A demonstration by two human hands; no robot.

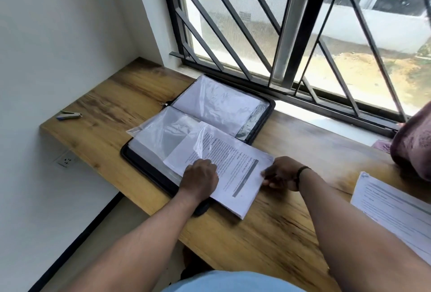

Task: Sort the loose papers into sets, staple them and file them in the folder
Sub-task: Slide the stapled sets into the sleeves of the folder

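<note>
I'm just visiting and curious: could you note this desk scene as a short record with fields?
Surface: wooden desk under a barred window
Folder: open, clear sleeves showing
Paper set: partly inside a sleeve
Left hand: at the sleeve's opening, on the paper set
Right hand: holds the set's near edge
Stapler: far left, untouched
Other papers: right edge of desk

Both forearms are bare from the elbow down, no sleeves showing. The right hand (278, 174) has a thin dark band (303, 170) around its wrist; the left hand (200, 181) wears nothing, no ring or watch visible. At the bottom edge, a light blue garment (233, 282) covers the person's torso.
</note>
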